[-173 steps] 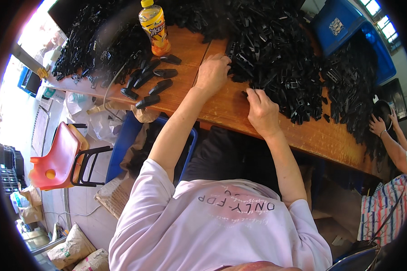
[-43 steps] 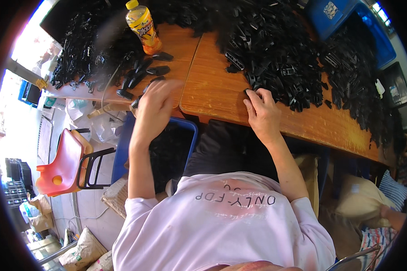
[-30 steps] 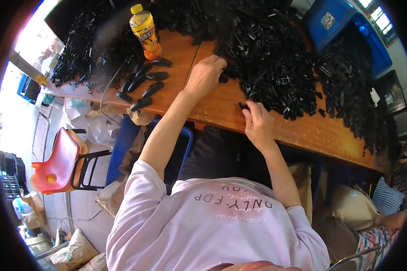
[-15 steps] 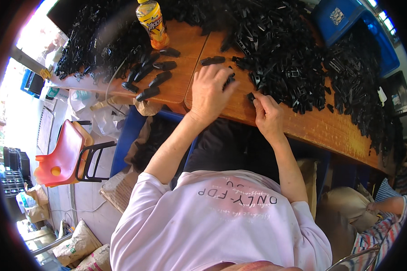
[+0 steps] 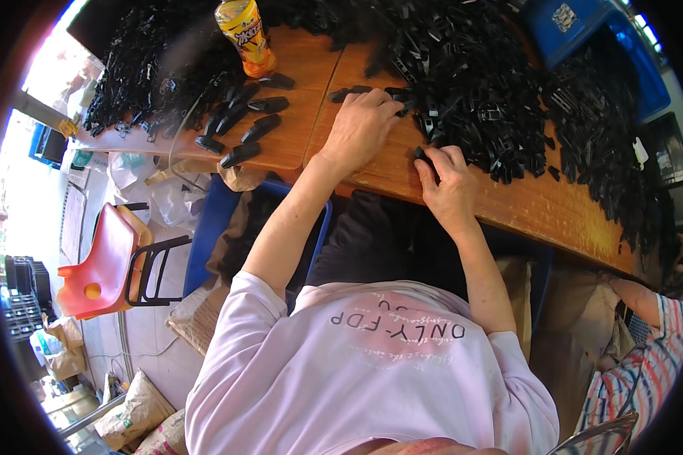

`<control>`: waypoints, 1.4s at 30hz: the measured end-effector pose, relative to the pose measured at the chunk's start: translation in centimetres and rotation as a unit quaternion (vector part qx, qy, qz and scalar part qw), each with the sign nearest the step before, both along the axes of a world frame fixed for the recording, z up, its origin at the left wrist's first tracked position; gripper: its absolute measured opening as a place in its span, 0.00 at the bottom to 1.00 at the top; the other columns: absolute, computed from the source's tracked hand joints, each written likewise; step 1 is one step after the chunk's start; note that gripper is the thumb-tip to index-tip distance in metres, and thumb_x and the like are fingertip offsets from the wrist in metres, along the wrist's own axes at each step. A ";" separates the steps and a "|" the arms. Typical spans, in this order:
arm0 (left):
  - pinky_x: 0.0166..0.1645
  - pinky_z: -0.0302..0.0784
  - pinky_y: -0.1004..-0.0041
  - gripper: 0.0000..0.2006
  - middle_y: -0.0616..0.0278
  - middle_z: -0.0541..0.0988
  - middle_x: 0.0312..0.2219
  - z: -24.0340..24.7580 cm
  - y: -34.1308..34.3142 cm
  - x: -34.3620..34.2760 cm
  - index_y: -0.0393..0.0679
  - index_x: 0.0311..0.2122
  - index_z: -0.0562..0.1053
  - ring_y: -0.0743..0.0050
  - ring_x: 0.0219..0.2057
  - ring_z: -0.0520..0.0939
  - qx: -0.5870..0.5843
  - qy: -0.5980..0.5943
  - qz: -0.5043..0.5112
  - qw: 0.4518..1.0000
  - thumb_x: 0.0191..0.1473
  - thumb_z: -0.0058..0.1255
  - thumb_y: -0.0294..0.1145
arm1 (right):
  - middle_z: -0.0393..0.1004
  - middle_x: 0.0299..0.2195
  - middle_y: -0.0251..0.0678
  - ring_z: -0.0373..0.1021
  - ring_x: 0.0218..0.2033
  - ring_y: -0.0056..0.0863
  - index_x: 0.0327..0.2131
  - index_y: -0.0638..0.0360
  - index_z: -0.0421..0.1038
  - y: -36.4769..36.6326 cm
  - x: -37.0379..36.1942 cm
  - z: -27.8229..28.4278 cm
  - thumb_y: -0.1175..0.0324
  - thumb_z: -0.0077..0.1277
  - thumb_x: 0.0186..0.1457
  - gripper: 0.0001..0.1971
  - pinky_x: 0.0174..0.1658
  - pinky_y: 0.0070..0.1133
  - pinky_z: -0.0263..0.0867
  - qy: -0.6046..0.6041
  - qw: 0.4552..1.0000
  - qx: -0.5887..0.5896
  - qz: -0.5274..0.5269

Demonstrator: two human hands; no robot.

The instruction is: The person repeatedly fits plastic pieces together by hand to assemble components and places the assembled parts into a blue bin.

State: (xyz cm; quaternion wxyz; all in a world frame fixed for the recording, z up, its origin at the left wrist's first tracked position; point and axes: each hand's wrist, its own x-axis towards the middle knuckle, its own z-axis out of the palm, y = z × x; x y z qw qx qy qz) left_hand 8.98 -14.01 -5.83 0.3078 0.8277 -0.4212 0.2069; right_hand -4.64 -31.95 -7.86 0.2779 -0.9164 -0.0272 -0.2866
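Head view, looking down on a person seated at a wooden table (image 5: 542, 205). The left hand (image 5: 360, 129) lies palm down on the tabletop at about 12 o'clock from the person's chest, its fingers reaching into the near edge of a large heap of black plastic parts (image 5: 478, 91). The fingertips rest on or among several loose pieces; whether they are closed on any one piece cannot be told, as the dark parts merge under them.

The right hand (image 5: 449, 186) sits just beside the left, at its 4 o'clock. Its thumb and fingers are pinched around a small black part (image 5: 425, 161), which shows at the top of the fist, touching the heap's near edge.

The heap spreads from 12 to 2 o'clock across the table. A second heap of black parts (image 5: 140, 76) occupies the 10 o'clock area. Between the two, at 11 o'clock from the left hand, a row of black elongated pieces (image 5: 243, 125) lies separately on bare wood. A yellow drink bottle (image 5: 244, 34) stands behind them, at 11 o'clock.

A blue crate (image 5: 584, 34) sits at 1 o'clock, beyond the large heap. A red plastic chair (image 5: 102, 262) stands on the floor at 9 o'clock. Another person's arm in a striped sleeve (image 5: 653, 364) appears at 4 o'clock, well apart from both hands.
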 end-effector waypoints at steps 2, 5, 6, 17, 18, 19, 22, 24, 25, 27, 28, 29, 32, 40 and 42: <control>0.55 0.73 0.56 0.12 0.51 0.82 0.44 0.1 -0.8 0.1 0.38 0.48 0.80 0.46 0.47 0.81 -0.009 0.007 0.025 1.000 0.58 0.57 0.24 | 0.78 0.40 0.37 0.77 0.28 0.37 0.44 0.63 0.80 -0.1 0.0 -0.2 0.67 0.65 0.61 0.12 0.33 0.30 0.74 -0.021 1.000 -0.005 0.003; 0.55 0.73 0.56 0.14 0.53 0.82 0.44 -0.1 -1.2 1.1 0.39 0.50 0.80 0.48 0.47 0.81 -0.006 0.071 0.071 0.995 0.58 0.59 0.26 | 0.78 0.39 0.37 0.77 0.29 0.36 0.44 0.64 0.80 0.0 -0.1 -0.2 0.67 0.65 0.61 0.12 0.33 0.29 0.74 -0.022 1.000 0.013 0.012; 0.55 0.73 0.56 0.14 0.53 0.82 0.44 0.0 -1.2 1.1 0.39 0.50 0.80 0.48 0.47 0.81 -0.006 0.071 0.070 0.995 0.58 0.59 0.26 | 0.78 0.41 0.38 0.78 0.31 0.37 0.44 0.63 0.80 -0.2 -0.2 -0.4 0.68 0.64 0.61 0.11 0.34 0.30 0.74 -0.014 1.000 0.021 0.016; 0.53 0.72 0.60 0.14 0.63 0.83 0.42 0.7 4.3 -6.4 0.46 0.47 0.84 0.57 0.45 0.81 0.013 0.046 -0.028 0.998 0.55 0.63 0.28 | 0.79 0.41 0.42 0.77 0.36 0.38 0.46 0.65 0.78 -0.6 -0.4 0.1 0.70 0.63 0.63 0.11 0.38 0.28 0.74 -0.023 0.980 0.167 0.106; 0.53 0.73 0.60 0.14 0.63 0.82 0.42 0.5 4.5 -6.7 0.46 0.47 0.84 0.57 0.45 0.81 0.006 0.068 -0.037 0.997 0.54 0.64 0.27 | 0.79 0.41 0.42 0.77 0.36 0.40 0.45 0.65 0.78 -0.7 -0.2 0.1 0.71 0.63 0.62 0.11 0.38 0.29 0.74 -0.030 0.985 0.111 0.128; 0.53 0.74 0.60 0.15 0.61 0.84 0.41 0.6 4.4 -6.6 0.45 0.48 0.84 0.57 0.44 0.81 -0.004 0.068 -0.039 0.997 0.53 0.64 0.25 | 0.79 0.40 0.42 0.77 0.36 0.42 0.44 0.65 0.78 -0.8 -0.1 0.2 0.71 0.64 0.61 0.11 0.38 0.30 0.74 -0.037 0.987 0.053 0.147; 0.53 0.75 0.60 0.15 0.60 0.86 0.41 0.7 3.7 -6.1 0.44 0.47 0.84 0.56 0.44 0.82 -0.042 0.085 -0.056 0.994 0.52 0.64 0.25 | 0.79 0.39 0.43 0.77 0.37 0.44 0.43 0.64 0.78 -1.0 -0.5 0.8 0.72 0.64 0.58 0.11 0.39 0.32 0.74 -0.035 0.988 0.067 0.134; 0.53 0.75 0.61 0.15 0.59 0.86 0.41 0.8 3.9 -6.5 0.44 0.47 0.85 0.55 0.43 0.82 -0.044 0.080 -0.060 0.994 0.52 0.64 0.24 | 0.79 0.38 0.43 0.77 0.38 0.45 0.42 0.64 0.78 -0.9 -1.1 1.1 0.71 0.65 0.58 0.11 0.40 0.34 0.74 -0.071 0.987 0.027 0.145; 0.53 0.76 0.61 0.15 0.58 0.87 0.40 0.7 3.9 -6.4 0.43 0.47 0.85 0.55 0.43 0.82 -0.045 0.080 -0.061 0.994 0.51 0.64 0.23 | 0.79 0.38 0.43 0.77 0.38 0.45 0.41 0.63 0.78 -0.6 -1.3 0.7 0.70 0.65 0.57 0.11 0.41 0.34 0.74 -0.059 0.989 0.022 0.132; 0.53 0.76 0.61 0.16 0.58 0.87 0.40 0.6 4.6 -6.7 0.42 0.47 0.85 0.56 0.44 0.83 -0.039 0.100 -0.057 0.993 0.51 0.64 0.22 | 0.79 0.38 0.42 0.77 0.39 0.45 0.40 0.62 0.79 -0.3 -1.3 0.9 0.70 0.66 0.55 0.11 0.41 0.35 0.74 -0.040 0.988 0.015 0.148; 0.53 0.76 0.61 0.16 0.58 0.87 0.40 0.7 4.7 -7.0 0.42 0.47 0.85 0.56 0.44 0.83 -0.042 0.093 -0.071 0.992 0.51 0.64 0.22 | 0.79 0.38 0.41 0.77 0.39 0.45 0.40 0.62 0.79 -0.1 -1.4 0.7 0.71 0.66 0.55 0.11 0.41 0.35 0.74 -0.033 0.987 0.026 0.158; 0.53 0.76 0.61 0.17 0.60 0.87 0.39 0.7 4.8 -7.2 0.44 0.47 0.85 0.56 0.43 0.84 -0.037 0.114 -0.056 0.991 0.50 0.64 0.23 | 0.79 0.38 0.41 0.77 0.39 0.45 0.40 0.62 0.79 -0.6 -1.3 0.7 0.71 0.66 0.55 0.11 0.41 0.35 0.74 -0.039 0.988 0.021 0.147; 0.52 0.77 0.60 0.17 0.60 0.87 0.38 0.8 4.7 -7.0 0.45 0.48 0.84 0.56 0.42 0.85 -0.037 0.121 -0.035 0.991 0.50 0.64 0.24 | 0.76 0.35 0.41 0.76 0.36 0.46 0.36 0.64 0.78 -0.4 -0.8 0.8 0.73 0.66 0.53 0.08 0.38 0.37 0.71 -0.031 0.980 0.044 0.191; 0.50 0.78 0.60 0.17 0.54 0.86 0.39 0.4 4.6 -6.8 0.42 0.48 0.83 0.52 0.42 0.83 -0.080 0.111 -0.023 0.990 0.52 0.63 0.25 | 0.74 0.34 0.44 0.73 0.34 0.47 0.34 0.64 0.76 1.5 1.7 0.7 0.74 0.65 0.54 0.08 0.36 0.37 0.69 -0.050 0.972 0.050 0.222; 0.51 0.77 0.59 0.16 0.56 0.86 0.39 0.5 6.5 -7.8 0.43 0.48 0.83 0.53 0.43 0.83 -0.071 0.103 0.021 0.992 0.52 0.64 0.26 | 0.76 0.35 0.43 0.75 0.35 0.46 0.37 0.65 0.78 1.9 2.0 0.8 0.72 0.65 0.55 0.09 0.38 0.35 0.70 -0.027 0.966 0.071 0.247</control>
